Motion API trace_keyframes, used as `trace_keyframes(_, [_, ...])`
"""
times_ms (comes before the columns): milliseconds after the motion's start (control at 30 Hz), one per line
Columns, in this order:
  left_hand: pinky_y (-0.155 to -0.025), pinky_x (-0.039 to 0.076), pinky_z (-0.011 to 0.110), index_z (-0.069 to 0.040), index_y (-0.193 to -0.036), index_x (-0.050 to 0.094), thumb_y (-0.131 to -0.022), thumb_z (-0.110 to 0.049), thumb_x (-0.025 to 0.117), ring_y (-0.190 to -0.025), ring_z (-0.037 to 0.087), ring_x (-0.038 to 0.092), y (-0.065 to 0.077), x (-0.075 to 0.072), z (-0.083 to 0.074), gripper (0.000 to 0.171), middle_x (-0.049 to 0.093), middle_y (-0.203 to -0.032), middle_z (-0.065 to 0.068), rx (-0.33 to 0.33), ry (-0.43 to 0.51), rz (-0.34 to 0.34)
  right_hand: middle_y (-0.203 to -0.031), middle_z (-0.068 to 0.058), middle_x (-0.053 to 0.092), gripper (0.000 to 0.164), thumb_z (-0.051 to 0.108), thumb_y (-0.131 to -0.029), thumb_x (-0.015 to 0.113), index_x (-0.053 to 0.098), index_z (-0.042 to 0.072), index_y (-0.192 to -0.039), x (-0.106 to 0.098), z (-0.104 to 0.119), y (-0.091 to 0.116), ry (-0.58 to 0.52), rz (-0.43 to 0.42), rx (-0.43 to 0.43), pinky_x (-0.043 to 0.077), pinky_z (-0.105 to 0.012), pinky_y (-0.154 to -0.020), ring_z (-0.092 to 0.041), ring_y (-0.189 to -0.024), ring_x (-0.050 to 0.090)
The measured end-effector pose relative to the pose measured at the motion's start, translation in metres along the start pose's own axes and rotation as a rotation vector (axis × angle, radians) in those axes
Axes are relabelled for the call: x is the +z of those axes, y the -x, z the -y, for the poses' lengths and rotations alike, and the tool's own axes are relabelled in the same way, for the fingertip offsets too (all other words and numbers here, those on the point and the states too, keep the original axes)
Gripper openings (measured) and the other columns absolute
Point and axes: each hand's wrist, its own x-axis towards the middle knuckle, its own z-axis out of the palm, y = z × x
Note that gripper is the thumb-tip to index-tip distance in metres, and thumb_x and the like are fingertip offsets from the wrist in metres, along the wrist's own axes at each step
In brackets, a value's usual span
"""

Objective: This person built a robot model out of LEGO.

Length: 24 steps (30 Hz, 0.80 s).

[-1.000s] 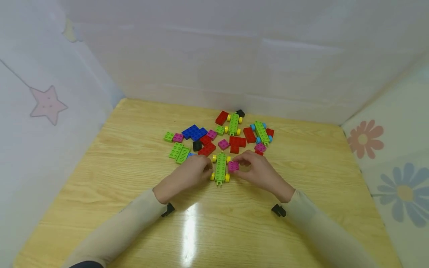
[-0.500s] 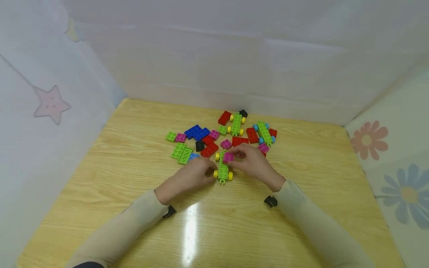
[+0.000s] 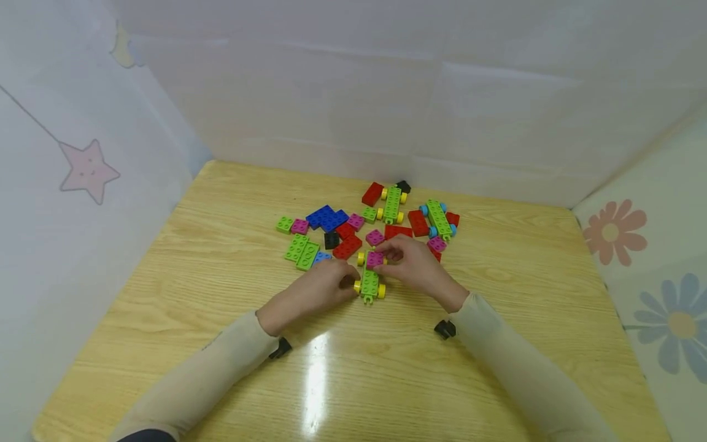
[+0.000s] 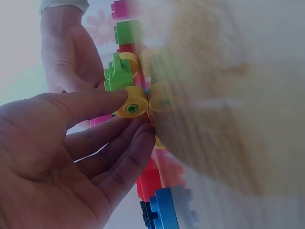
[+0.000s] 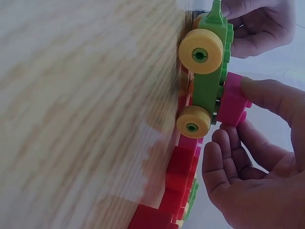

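Observation:
In the head view, a lime-green toy car base with yellow wheels stands on the table between my hands. My right hand pinches a pink building brick between thumb and fingers, at the studs of the base's far end. On the other side, my left hand steadies the base by a near wheel; the left wrist view has the thumb on that yellow wheel with the fingers curled below. From the right wrist view, the brick's underside sits right at the studs, slightly tilted.
Beyond the hands lie loose bricks: blue ones, red ones, lime-green ones and a black one. Two more car bases stand farther back, one with yellow wheels and one with blue wheels. A pale sheet borders the table.
My right hand has carried the pink brick leftward from beside the car base onto its far end. The left hand has stayed at the base's near left wheel.

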Motion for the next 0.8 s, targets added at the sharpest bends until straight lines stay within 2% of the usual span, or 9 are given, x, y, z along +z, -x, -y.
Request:
trace_keyframes(67, [-0.091,0.062,0.041,-0.002,-0.118,0.083,-0.101,-0.017,0.080,-0.095,0.018,0.072,-0.001,0.001,0.002,0.023,0.082,-0.107,0.006,0.002,0.013,0.004,-0.131,-0.003,0.076,0.041,0.028,-0.099,0.088,0.078,0.016,-0.137,0.000,0.000,0.000,0.001,0.003,0.001,0.062,-0.049,-0.109,-0.027,-0.119,0.072])
trace_keyframes(100, [-0.090,0.062,0.043,-0.002,-0.117,0.083,-0.099,-0.013,0.080,-0.094,0.018,0.071,0.001,-0.004,-0.005,0.022,0.082,-0.106,0.007,-0.022,0.018,0.013,-0.131,-0.003,0.076,0.041,0.028,-0.099,0.088,0.078,0.016,-0.137,0.000,0.000,0.000,0.003,0.004,0.000,0.062,-0.049,-0.109,-0.027,-0.119,0.072])
trace_keyframes(167, [-0.088,0.061,0.039,-0.004,-0.118,0.083,-0.100,-0.018,0.080,-0.093,0.017,0.070,-0.003,0.006,0.010,0.023,0.082,-0.105,0.005,0.004,0.020,0.000,-0.132,-0.004,0.076,0.040,0.028,-0.099,0.088,0.078,0.016,-0.137,0.000,0.000,0.000,0.005,0.005,-0.002,0.062,-0.049,-0.109,-0.027,-0.119,0.072])
trace_keyframes(267, [-0.085,0.060,0.037,-0.006,-0.117,0.083,-0.100,-0.021,0.080,-0.091,0.015,0.069,-0.005,0.011,0.018,0.023,0.082,-0.104,0.003,0.022,0.009,-0.008,-0.132,-0.004,0.076,0.040,0.028,-0.100,0.088,0.078,0.016,-0.137,0.002,-0.001,0.000,0.004,0.006,-0.003,0.062,-0.049,-0.109,-0.027,-0.119,0.071])
trace_keyframes(333, [-0.086,0.060,0.037,-0.006,-0.117,0.083,-0.100,-0.021,0.081,-0.092,0.016,0.070,-0.005,0.010,0.017,0.023,0.082,-0.105,0.004,0.019,0.007,-0.007,-0.132,-0.003,0.076,0.040,0.028,-0.100,0.088,0.078,0.017,-0.136,0.002,-0.002,-0.001,0.004,0.008,-0.004,0.062,-0.049,-0.109,-0.026,-0.119,0.071])
trace_keyframes(400, [-0.087,0.061,0.039,-0.004,-0.117,0.083,-0.100,-0.015,0.080,-0.092,0.017,0.070,-0.001,0.000,0.002,0.021,0.082,-0.105,0.006,-0.011,0.005,0.011,-0.131,-0.002,0.076,0.039,0.029,-0.099,0.088,0.079,0.018,-0.135,0.003,-0.002,-0.002,0.006,0.010,-0.003,0.062,-0.049,-0.109,-0.026,-0.118,0.071])
trace_keyframes(500, [-0.089,0.061,0.039,-0.003,-0.117,0.083,-0.100,-0.013,0.080,-0.093,0.017,0.070,0.002,-0.005,-0.007,0.020,0.082,-0.105,0.006,-0.035,0.004,0.025,-0.129,-0.001,0.076,0.037,0.029,-0.099,0.088,0.079,0.018,-0.134,0.003,-0.001,-0.003,0.018,0.014,-0.009,0.062,-0.048,-0.108,-0.025,-0.117,0.071])
trace_keyframes(633, [-0.087,0.060,0.036,-0.004,-0.115,0.083,-0.102,-0.016,0.080,-0.091,0.015,0.068,0.001,0.000,0.000,0.019,0.081,-0.103,0.004,-0.001,-0.009,0.013,-0.128,-0.003,0.076,0.037,0.028,-0.099,0.088,0.080,0.017,-0.133,0.001,0.001,-0.003,0.035,0.018,-0.022,0.062,-0.048,-0.107,-0.025,-0.115,0.071])
trace_keyframes(800, [-0.087,0.060,0.038,-0.004,-0.115,0.083,-0.101,-0.018,0.081,-0.091,0.015,0.069,0.001,-0.002,-0.001,0.020,0.082,-0.103,0.004,0.004,0.000,0.013,-0.126,-0.003,0.076,0.037,0.026,-0.099,0.088,0.080,0.015,-0.133,0.000,0.003,-0.004,0.052,0.028,-0.031,0.062,-0.046,-0.105,-0.025,-0.114,0.070])
